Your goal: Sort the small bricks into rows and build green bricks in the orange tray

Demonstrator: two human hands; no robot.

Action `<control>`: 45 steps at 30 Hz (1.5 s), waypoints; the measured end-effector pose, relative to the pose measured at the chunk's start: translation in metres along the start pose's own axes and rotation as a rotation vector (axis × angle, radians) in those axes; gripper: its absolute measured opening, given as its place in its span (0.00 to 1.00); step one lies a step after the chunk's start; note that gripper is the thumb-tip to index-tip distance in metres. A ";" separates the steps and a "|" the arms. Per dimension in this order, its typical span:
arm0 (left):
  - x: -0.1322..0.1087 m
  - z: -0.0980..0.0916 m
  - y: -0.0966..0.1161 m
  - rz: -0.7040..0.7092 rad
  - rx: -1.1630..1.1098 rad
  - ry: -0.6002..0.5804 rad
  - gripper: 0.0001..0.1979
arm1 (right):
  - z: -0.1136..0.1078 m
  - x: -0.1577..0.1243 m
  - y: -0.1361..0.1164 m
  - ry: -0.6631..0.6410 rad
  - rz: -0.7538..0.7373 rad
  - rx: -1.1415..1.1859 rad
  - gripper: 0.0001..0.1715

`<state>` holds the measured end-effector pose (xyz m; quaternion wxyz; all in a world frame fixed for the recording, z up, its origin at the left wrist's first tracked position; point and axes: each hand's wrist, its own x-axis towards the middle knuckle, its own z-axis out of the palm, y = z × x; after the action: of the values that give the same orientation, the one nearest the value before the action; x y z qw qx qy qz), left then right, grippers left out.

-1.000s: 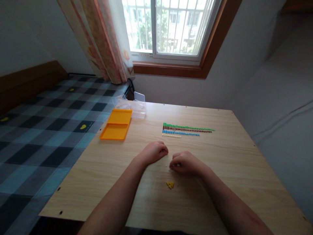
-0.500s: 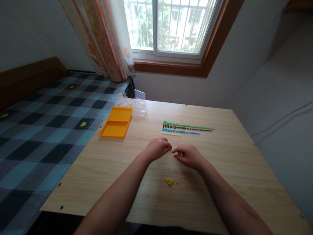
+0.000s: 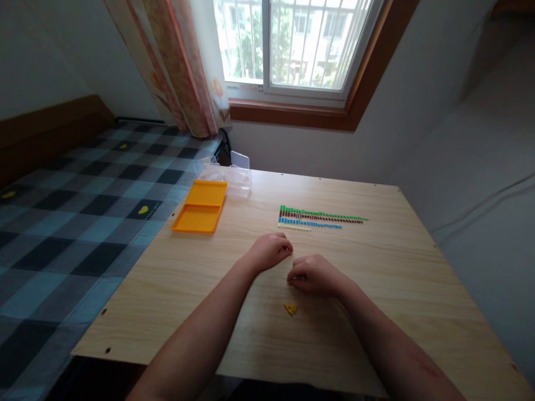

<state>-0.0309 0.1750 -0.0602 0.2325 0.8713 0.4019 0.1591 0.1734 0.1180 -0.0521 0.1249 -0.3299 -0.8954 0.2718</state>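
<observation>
My left hand (image 3: 272, 250) hovers low over the table with its fingertips pinched; whatever they hold is too small to make out. To its right and a bit nearer, my right hand (image 3: 313, 274) is closed, thumb and fingers together at the tabletop where a tiny pale piece lay. Close in front of it lies a small pile of yellow pieces (image 3: 291, 309). Beyond both hands, tiny pieces stand in lines: a green row (image 3: 321, 214), a brown row (image 3: 320, 218), a blue row (image 3: 311, 223) and a shorter cream row (image 3: 295, 227).
An open orange case (image 3: 198, 218) lies at the table's left side, with clear plastic boxes (image 3: 238, 184) behind it. The wooden table (image 3: 397, 278) borders a bed with a checked cover (image 3: 96, 223) on the left. A window (image 3: 305, 50) is behind.
My right hand has come down and toward me, its fingers closing near the tiny pale piece, which is now hidden. My left hand stays almost in place, still pinched.
</observation>
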 end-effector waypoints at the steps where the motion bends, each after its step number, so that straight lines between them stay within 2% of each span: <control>1: 0.000 0.000 0.000 -0.001 0.004 0.001 0.07 | -0.002 -0.002 0.001 0.012 0.010 -0.010 0.11; 6: -0.001 -0.002 0.003 0.007 0.018 -0.010 0.08 | -0.023 -0.018 0.021 0.174 0.140 -0.005 0.09; 10: -0.003 -0.004 0.008 0.029 0.034 -0.035 0.09 | -0.030 -0.026 0.036 0.237 0.201 0.000 0.08; 17: -0.007 -0.008 0.009 0.045 0.010 -0.064 0.08 | -0.020 -0.021 0.041 0.222 0.207 0.004 0.08; 27: -0.009 -0.006 0.005 0.083 -0.067 -0.077 0.06 | -0.023 -0.028 0.045 0.268 0.150 0.132 0.12; 37: -0.006 -0.007 -0.009 -0.024 -0.323 0.073 0.06 | -0.020 -0.027 0.045 0.222 0.131 -0.002 0.12; 39: -0.006 -0.006 -0.009 -0.034 -0.330 0.089 0.06 | -0.020 -0.027 0.048 0.253 0.176 -0.057 0.12; 45: -0.001 -0.004 -0.011 -0.026 -0.330 0.092 0.05 | -0.022 -0.019 0.069 0.469 0.478 -0.245 0.13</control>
<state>-0.0403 0.1810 -0.0625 0.3558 0.8077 0.3920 0.2597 0.2325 0.1581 -0.0740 0.2193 -0.5962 -0.7657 0.1008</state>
